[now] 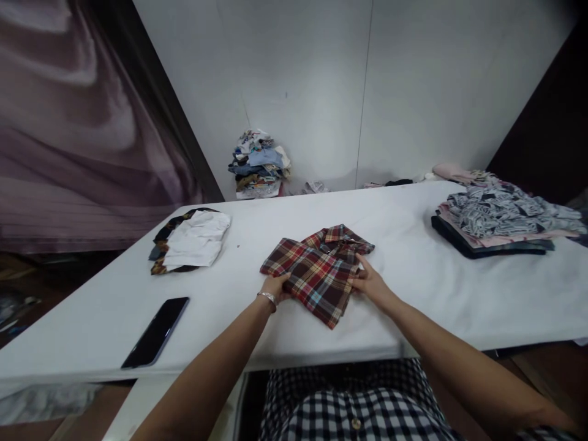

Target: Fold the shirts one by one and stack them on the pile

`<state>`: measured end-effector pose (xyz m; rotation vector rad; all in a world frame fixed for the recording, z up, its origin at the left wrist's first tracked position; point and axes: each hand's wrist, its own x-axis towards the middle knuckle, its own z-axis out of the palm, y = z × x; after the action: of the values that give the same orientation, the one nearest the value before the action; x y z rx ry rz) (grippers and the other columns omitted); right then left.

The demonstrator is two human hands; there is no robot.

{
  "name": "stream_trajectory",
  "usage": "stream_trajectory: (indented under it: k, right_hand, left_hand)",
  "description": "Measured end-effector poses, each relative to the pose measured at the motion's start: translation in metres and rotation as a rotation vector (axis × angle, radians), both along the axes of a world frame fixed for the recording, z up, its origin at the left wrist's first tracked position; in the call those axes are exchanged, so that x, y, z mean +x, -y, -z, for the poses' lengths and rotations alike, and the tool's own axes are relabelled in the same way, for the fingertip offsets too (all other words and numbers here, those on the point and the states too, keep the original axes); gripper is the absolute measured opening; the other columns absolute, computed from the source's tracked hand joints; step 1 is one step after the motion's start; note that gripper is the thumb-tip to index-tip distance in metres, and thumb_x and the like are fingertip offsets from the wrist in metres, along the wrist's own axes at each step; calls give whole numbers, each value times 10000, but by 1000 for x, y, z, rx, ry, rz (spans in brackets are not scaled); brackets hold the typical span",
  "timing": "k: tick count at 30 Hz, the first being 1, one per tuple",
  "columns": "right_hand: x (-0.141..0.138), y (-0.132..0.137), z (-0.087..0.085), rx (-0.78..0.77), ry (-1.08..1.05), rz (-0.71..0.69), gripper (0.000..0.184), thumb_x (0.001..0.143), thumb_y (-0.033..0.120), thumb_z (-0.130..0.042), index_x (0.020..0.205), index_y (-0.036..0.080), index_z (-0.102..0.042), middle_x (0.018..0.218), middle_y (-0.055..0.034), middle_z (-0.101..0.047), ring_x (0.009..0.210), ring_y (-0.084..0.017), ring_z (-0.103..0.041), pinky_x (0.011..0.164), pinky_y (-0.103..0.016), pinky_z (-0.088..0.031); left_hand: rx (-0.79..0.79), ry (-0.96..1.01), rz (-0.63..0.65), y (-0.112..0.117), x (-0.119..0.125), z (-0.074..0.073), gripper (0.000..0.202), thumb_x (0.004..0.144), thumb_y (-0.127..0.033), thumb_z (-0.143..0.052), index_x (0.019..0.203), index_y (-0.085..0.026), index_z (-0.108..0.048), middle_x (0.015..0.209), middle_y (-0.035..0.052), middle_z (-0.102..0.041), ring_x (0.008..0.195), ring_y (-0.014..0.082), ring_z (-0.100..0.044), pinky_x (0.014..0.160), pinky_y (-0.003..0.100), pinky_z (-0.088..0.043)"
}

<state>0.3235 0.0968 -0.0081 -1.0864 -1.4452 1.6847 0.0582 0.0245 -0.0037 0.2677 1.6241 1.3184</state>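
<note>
A folded red, brown and cream plaid shirt (pixel 316 269) lies on the white table (pixel 413 288) in front of me, collar pointing away. My left hand (pixel 274 286), a silver bracelet on its wrist, grips the shirt's left edge with fingers curled under the cloth. My right hand (pixel 369 280) holds the right edge, fingers pinched on the fabric near the collar side.
A black phone (pixel 156 331) lies near the table's front left. A folded pile topped by white cloth (pixel 193 240) sits at the left, a stack of patterned clothes (pixel 500 217) at the right. A heap of garments (pixel 260 162) stands by the wall.
</note>
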Motion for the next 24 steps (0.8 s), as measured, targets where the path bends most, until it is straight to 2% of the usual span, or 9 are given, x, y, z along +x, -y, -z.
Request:
stream_trajectory:
  k: [3, 6, 10, 11, 13, 16, 18, 21, 24]
  right_hand:
    - [17, -5, 3, -2, 65, 5, 983, 672, 258, -708, 1496, 227, -173, 682, 38, -612, 530, -120, -555, 481, -228, -462]
    - [36, -14, 8, -5, 225, 35, 949, 700, 272, -695, 1498, 224, -183, 880, -37, -666, 616, -137, -598, 475, -224, -464]
    - [36, -17, 1, -87, 192, 99, 983, 718, 293, -711, 1507, 199, -131, 1224, -139, -600, 834, -189, -653, 600, -268, -538]
    - [31, -15, -2, -135, 150, 91, 1009, 716, 283, -718, 1510, 196, -102, 1264, -148, -579, 880, -206, -656, 635, -287, -553]
    - [21, -12, -6, -211, 73, 87, 1037, 699, 242, -737, 1508, 195, -90, 1311, -154, -553, 957, -231, -651, 693, -317, -570]
    - [10, -9, -5, -250, 0, 136, 989, 678, 188, -753, 1484, 192, -181, 1332, -150, -541, 1021, -240, -640, 764, -335, -574]
    - [7, -10, -1, -282, -32, 185, 934, 669, 172, -759, 1452, 178, -250, 1300, -155, -567, 1003, -238, -651, 788, -351, -573]
    - [4, -17, 0, -358, -73, 185, 747, 663, 142, -756, 1332, 140, -423, 1210, -155, -628, 947, -224, -673, 817, -355, -569]
    - [0, -24, -5, -419, -115, 58, 473, 682, 160, -753, 1124, 122, -588, 1133, -145, -668, 936, -214, -678, 871, -348, -551]
  left_hand:
    - [-60, -20, 141, 14, -2, 4, 439, 704, -293, -770, 1065, -156, -560, 892, 117, -718, 678, 224, -687, 579, 355, -576]
    - [-161, -257, 173, 21, -27, -3, 491, 716, -403, -742, 1093, -159, -543, 885, 120, -707, 677, 229, -685, 598, 349, -559]
    - [-67, -933, 26, 0, -60, -24, 526, 751, -410, -686, 1187, -163, -526, 1207, 156, -607, 1068, 275, -609, 923, 395, -483]
    - [-4, -1069, 72, -11, -62, -29, 525, 745, -400, -691, 1188, -165, -538, 1271, 157, -570, 1159, 285, -554, 1004, 398, -422]
    - [112, -1231, 282, -37, -57, -34, 522, 705, -389, -727, 1159, -179, -576, 1356, 147, -513, 1287, 297, -439, 1104, 399, -292]
    - [129, -1247, 619, -78, -43, -32, 558, 589, -385, -812, 1085, -213, -623, 1392, 126, -496, 1348, 309, -362, 1139, 432, -186]
    - [48, -1171, 759, -103, -39, -27, 564, 512, -379, -849, 1012, -216, -648, 1332, 132, -554, 1303, 335, -424, 1113, 460, -227]
    - [-32, -1047, 828, -132, -41, -23, 501, 426, -320, -874, 871, -208, -673, 1171, 134, -658, 1194, 350, -534, 1033, 435, -357]
    - [-76, -975, 816, -149, -43, -24, 401, 383, -229, -868, 732, -211, -671, 1045, 113, -706, 1144, 338, -572, 986, 401, -414]
